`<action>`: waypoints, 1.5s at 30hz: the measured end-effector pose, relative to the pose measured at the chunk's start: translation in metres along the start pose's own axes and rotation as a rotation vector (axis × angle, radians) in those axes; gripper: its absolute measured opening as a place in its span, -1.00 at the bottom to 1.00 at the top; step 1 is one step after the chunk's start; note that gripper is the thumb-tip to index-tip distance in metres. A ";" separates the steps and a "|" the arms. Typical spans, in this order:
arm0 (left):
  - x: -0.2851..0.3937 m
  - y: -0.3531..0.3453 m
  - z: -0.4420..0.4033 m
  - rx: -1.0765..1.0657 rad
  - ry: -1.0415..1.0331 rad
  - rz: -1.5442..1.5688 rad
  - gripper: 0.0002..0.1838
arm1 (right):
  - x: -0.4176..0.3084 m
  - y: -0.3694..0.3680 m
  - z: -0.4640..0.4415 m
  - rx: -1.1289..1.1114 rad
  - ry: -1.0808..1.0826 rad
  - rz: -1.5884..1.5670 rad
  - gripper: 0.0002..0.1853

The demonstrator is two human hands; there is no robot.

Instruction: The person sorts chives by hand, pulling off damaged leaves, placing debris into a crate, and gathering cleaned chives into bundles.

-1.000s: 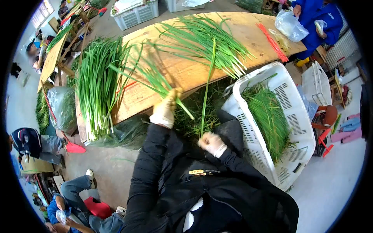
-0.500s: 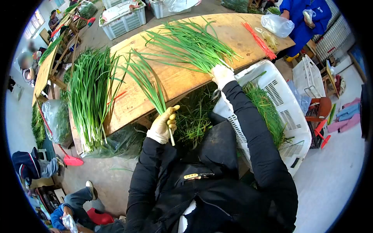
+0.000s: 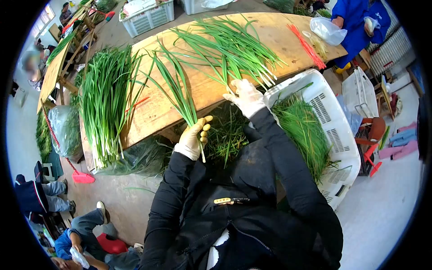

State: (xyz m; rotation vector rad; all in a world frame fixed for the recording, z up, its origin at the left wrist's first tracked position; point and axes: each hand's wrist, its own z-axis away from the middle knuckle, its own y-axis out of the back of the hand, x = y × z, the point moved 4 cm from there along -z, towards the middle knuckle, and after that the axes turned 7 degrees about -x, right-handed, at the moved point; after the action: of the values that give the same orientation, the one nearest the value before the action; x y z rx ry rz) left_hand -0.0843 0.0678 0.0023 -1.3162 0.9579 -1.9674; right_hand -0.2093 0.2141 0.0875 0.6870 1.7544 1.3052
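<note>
A small bunch of garlic chives [image 3: 177,92] is held in my gloved left hand [image 3: 191,137], its pale stem ends poking out below the fist and its leaves resting over the table edge. My right hand [image 3: 248,96], also gloved, is at the left side of a loose pile of garlic chives [image 3: 240,45]. Its thumb and fingers close on the lower ends of a few stalks; the exact grip is partly hidden. To the left lies a thick heap of garlic chives [image 3: 105,103], white ends towards me.
Below the curved wooden table [image 3: 157,49] stands a white crate [image 3: 326,112] with loose greens, by my right arm. Red ties [image 3: 306,47] and a plastic bag [image 3: 327,30] lie at the right end, near a person in blue [image 3: 360,27]. Another person sits lower left.
My right hand has moved left along the pile's stem ends and drawn a few stalks apart from it. My left hand keeps its bunch, shifted slightly right and up.
</note>
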 end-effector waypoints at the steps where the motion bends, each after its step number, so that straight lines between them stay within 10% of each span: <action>1: -0.001 0.001 0.000 -0.003 0.008 0.004 -0.58 | 0.000 -0.005 -0.010 -0.053 -0.064 0.058 -0.53; 10: 0.008 0.000 0.009 -0.075 -0.021 -0.065 -0.44 | -0.006 -0.024 -0.016 -0.455 0.007 -0.584 -0.62; 14: -0.011 0.007 -0.004 0.068 -0.069 -0.023 -0.65 | -0.026 -0.058 0.027 -0.417 0.468 -0.509 -0.68; 20: -0.016 0.002 0.001 -0.113 -0.017 -0.003 -0.74 | -0.039 -0.021 0.074 -0.811 0.147 -1.407 -0.81; 24: -0.027 -0.013 0.004 -0.153 0.050 0.107 -0.50 | -0.043 -0.018 0.069 -0.335 0.561 -0.497 -0.83; 30: -0.036 -0.018 0.024 -0.203 0.056 -0.137 -0.57 | -0.049 -0.040 0.052 -0.516 0.590 -0.259 -0.75; 34: -0.035 -0.015 0.037 -0.187 0.170 -0.126 -0.47 | -0.017 0.007 0.014 0.142 0.271 -0.169 -0.77; 37: -0.025 -0.011 0.047 -0.138 0.086 -0.125 -0.59 | 0.028 0.028 0.015 -0.125 0.072 -0.857 -0.96; 40: -0.005 -0.015 0.041 -0.247 -0.214 -0.144 -0.64 | 0.049 0.011 0.046 -0.752 0.028 -0.274 -0.72; 41: -0.003 -0.015 0.040 -0.005 -0.155 -0.141 -0.60 | 0.057 0.018 0.044 -0.628 -0.025 -0.169 -0.60; 45: -0.014 -0.008 0.004 -0.153 0.043 0.113 -0.51 | 0.063 0.025 0.020 -0.066 -0.219 0.087 -0.56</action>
State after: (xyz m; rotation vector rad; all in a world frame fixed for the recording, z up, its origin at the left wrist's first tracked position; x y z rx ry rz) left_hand -0.0762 0.0828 0.0027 -1.2755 1.1972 -1.8747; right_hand -0.2256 0.2826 0.0907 0.8430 1.5144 1.2878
